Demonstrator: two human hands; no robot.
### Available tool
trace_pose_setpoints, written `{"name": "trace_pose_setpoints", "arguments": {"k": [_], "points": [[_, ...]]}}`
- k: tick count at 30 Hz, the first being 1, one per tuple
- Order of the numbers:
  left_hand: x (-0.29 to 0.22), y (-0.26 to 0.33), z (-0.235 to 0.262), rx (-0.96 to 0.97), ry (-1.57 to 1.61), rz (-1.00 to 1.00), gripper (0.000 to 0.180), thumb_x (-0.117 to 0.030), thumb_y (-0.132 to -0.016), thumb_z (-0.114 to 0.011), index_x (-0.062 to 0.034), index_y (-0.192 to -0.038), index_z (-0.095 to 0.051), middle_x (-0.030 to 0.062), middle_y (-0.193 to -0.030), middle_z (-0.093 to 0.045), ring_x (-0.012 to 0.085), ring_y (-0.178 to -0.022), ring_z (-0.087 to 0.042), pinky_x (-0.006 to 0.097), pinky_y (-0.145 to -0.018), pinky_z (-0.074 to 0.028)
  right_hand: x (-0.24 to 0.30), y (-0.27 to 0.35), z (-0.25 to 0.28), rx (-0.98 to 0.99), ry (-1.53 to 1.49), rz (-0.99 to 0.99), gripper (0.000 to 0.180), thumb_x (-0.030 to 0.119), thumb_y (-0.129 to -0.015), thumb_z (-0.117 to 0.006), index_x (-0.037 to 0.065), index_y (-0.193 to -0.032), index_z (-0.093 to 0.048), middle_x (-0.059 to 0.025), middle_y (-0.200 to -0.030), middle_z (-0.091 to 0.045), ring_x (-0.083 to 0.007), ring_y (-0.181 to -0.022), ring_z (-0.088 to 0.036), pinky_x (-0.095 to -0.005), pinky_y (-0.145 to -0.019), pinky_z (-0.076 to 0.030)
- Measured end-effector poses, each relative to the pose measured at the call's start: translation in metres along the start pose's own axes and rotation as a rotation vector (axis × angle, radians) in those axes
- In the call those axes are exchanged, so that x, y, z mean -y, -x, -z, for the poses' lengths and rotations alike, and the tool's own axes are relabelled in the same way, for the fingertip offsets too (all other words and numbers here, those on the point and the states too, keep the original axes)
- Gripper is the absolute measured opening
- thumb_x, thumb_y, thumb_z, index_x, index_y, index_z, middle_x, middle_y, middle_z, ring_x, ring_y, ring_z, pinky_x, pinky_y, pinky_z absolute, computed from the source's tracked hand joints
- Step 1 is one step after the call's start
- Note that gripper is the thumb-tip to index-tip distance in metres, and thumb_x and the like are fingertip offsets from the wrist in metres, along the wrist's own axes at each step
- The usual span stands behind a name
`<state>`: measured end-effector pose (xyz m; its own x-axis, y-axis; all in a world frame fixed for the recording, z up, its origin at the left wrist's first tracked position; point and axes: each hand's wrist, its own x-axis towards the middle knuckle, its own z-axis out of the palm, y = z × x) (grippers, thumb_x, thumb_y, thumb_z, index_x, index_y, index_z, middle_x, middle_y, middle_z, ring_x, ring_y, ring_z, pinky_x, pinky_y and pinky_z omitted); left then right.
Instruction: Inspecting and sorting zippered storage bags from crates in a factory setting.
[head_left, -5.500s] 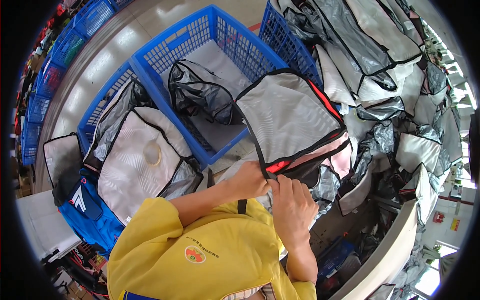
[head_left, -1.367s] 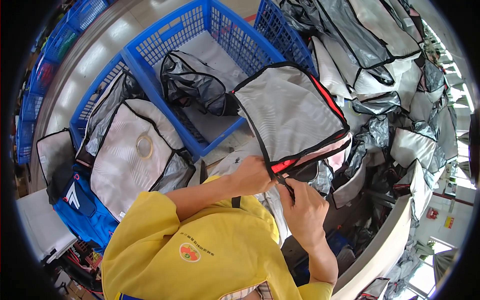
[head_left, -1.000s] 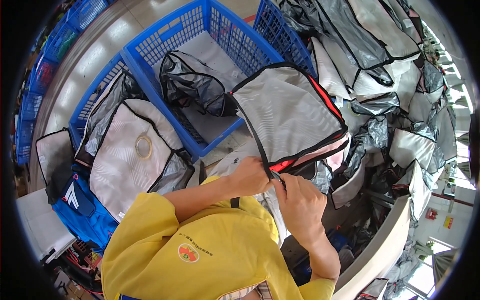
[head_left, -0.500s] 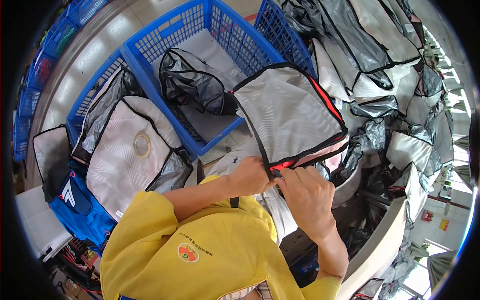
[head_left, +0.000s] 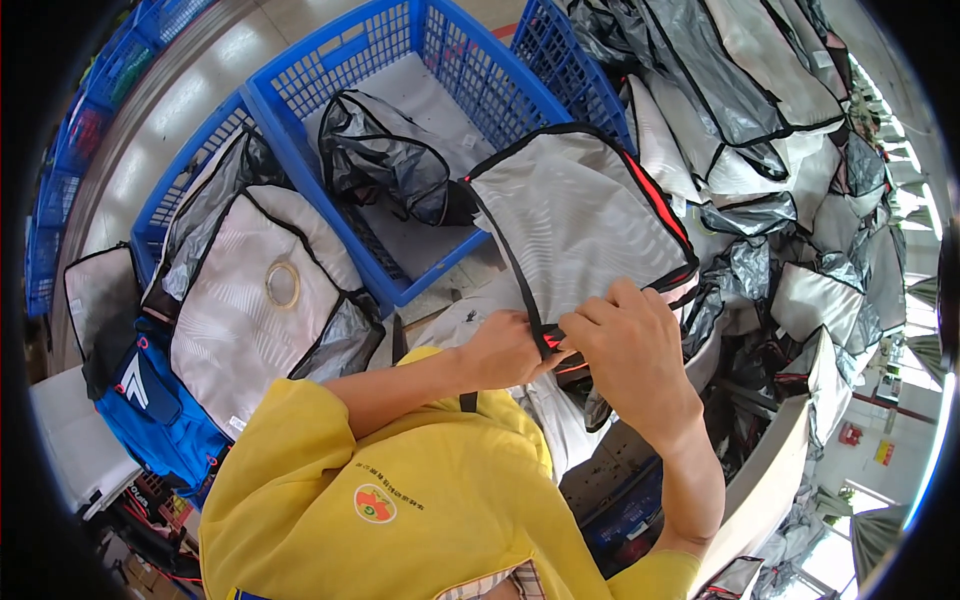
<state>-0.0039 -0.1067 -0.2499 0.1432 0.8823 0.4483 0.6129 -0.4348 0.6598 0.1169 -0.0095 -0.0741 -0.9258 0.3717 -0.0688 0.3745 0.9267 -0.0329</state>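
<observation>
A light grey fabric bag [head_left: 590,215] with black edge binding and a red strip along its right side lies in front of me. It overlaps the rim of the blue crate. My left hand [head_left: 503,350] is closed on its near corner, gripping the black binding. Beside it my right hand [head_left: 632,350] has its fingers bent over the bag's near edge, with thumb and fingertips pinched at the red and black trim. What lies under those fingers is partly hidden.
A blue plastic crate [head_left: 330,62] ahead contains a crumpled silver-grey bag [head_left: 385,160]. To the left, a pinkish-white bag [head_left: 245,335] bears a tape roll [head_left: 282,285], near a blue bag [head_left: 165,420]. Piled bags [head_left: 730,90] crowd the right, behind a pale curved panel [head_left: 755,495].
My right hand has shifted up and rightward along the bag's near edge, its fingers now over the top fabric. The left hand stays at the corner.
</observation>
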Motion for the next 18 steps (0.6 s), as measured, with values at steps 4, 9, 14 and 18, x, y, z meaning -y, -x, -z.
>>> {"name": "trace_pose_setpoints", "arguments": {"k": [4, 9, 14, 18], "points": [[-0.0031, -0.0041, 0.0057, 0.004, -0.001, -0.001, 0.015, -0.026, -0.094, -0.071, -0.0123, -0.097, -0.066, 0.0067, -0.068, -0.063, 0.0294, -0.061, -0.064, 0.041, -0.054, -0.050, -0.0061, -0.0002, -0.0022, -0.009, -0.050, 0.010, 0.004, 0.016, -0.074, -0.072, 0.016, -0.074, -0.067, 0.0040, -0.074, -0.059, -0.0191, -0.084, -0.056, -0.0338, -0.070, -0.043], [-0.0025, -0.0035, 0.0051, -0.012, 0.037, 0.006, 0.018, -0.021, -0.087, -0.076, -0.0085, -0.087, -0.062, 0.0084, -0.067, -0.063, 0.0322, -0.061, -0.064, 0.044, -0.053, -0.049, -0.0077, -0.0019, -0.0015, -0.004, -0.068, 0.013, 0.004, 0.016, -0.074, -0.072, 0.016, -0.076, -0.068, 0.0040, -0.075, -0.060, -0.0194, -0.085, -0.057, -0.0337, -0.071, -0.044], [0.0003, -0.0020, 0.0027, -0.003, 0.031, -0.005, 0.016, -0.025, -0.092, -0.072, -0.0126, -0.099, -0.065, 0.0068, -0.068, -0.063, 0.0298, -0.062, -0.065, 0.042, -0.055, -0.051, -0.0045, -0.0024, -0.0018, 0.020, -0.061, 0.012, 0.005, 0.015, -0.074, -0.072, 0.016, -0.077, -0.068, 0.0033, -0.077, -0.060, -0.0197, -0.086, -0.057, -0.0336, -0.071, -0.044], [-0.0007, -0.0016, 0.0029, 0.007, 0.016, 0.000, 0.016, -0.025, -0.092, -0.073, -0.0119, -0.096, -0.064, 0.0068, -0.068, -0.063, 0.0295, -0.061, -0.065, 0.041, -0.054, -0.051, -0.0042, -0.0031, -0.0013, 0.048, -0.057, 0.020, 0.004, 0.014, -0.074, -0.071, 0.014, -0.077, -0.068, 0.0023, -0.077, -0.060, -0.0205, -0.086, -0.057, -0.0344, -0.072, -0.044]]}}
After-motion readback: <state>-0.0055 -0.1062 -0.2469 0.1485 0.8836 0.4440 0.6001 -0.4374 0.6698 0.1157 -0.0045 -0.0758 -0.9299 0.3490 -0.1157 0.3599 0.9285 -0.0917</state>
